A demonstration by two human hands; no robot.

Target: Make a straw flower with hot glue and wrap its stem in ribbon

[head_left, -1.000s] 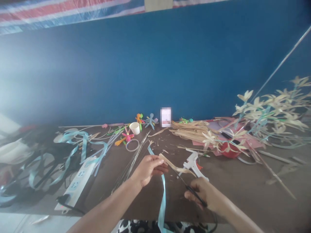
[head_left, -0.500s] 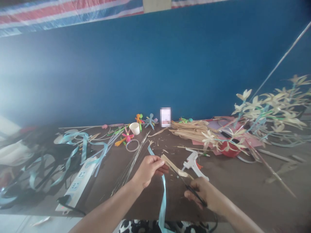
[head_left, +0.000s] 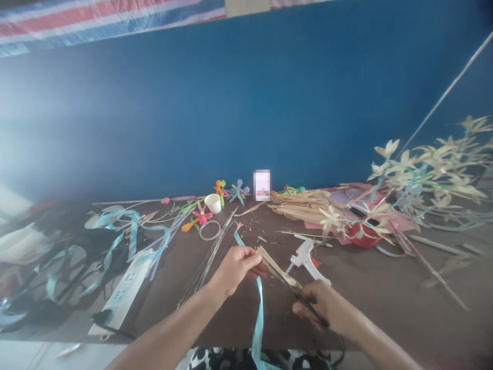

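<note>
My left hand [head_left: 235, 268] pinches one end of a dried, pale leaf strip [head_left: 278, 268] above the brown table [head_left: 385, 288]. My right hand [head_left: 327, 308] grips black scissors [head_left: 304, 303] whose blades lie against the strip's other end. A light blue ribbon [head_left: 257, 318] runs beneath both hands and hangs over the table's front edge. A white glue gun [head_left: 306, 258] lies just behind my right hand.
A bundle of thin wires [head_left: 210, 254] lies left of my hands, beside a white power strip [head_left: 125, 282] and tangled blue ribbons [head_left: 131, 231]. Dried leaf strips [head_left: 304, 205], straw flowers [head_left: 423, 174], a paper cup [head_left: 213, 203] and small colourful figures [head_left: 231, 191] stand toward the blue wall.
The leaf strip has straightened and looks shorter, and the scissors blades have moved further along it. Both hands stay nearly in place.
</note>
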